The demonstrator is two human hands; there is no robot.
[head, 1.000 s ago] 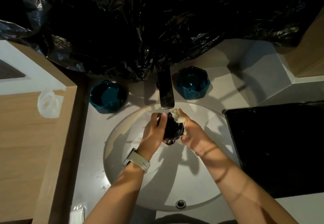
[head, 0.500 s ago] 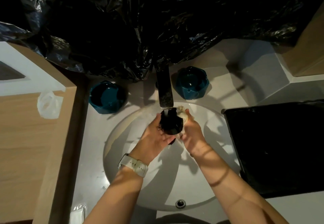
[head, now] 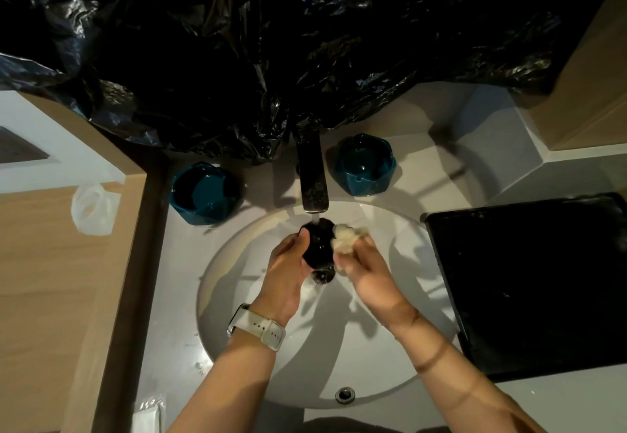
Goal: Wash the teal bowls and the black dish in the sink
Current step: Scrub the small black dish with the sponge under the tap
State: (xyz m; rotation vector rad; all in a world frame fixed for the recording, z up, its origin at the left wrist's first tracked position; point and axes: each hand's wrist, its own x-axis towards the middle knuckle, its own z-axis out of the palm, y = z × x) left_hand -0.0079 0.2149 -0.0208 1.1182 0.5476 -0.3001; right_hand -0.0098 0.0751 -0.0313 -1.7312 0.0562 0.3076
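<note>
Over the white sink [head: 237, 297], my left hand [head: 288, 269] grips a small black dish [head: 317, 246] right under the faucet [head: 312, 174], where a thin stream of water hits it. My right hand [head: 364, 273] holds a pale sponge [head: 346, 239] pressed against the dish's right side. One teal bowl [head: 203, 191] stands on the counter to the left of the faucet, a second teal bowl [head: 364, 164] to its right. Both bowls sit upright and untouched.
A black tray [head: 529, 283] lies on the counter right of the sink. Black plastic sheeting [head: 271, 42] hangs behind the faucet. A wooden ledge with a clear plastic bag [head: 91, 208] runs along the left. A white packet [head: 147, 414] lies at the front left.
The dish has turned in my left hand and stays under the faucet. My right hand with the sponge has shifted from behind the dish to its right side.
</note>
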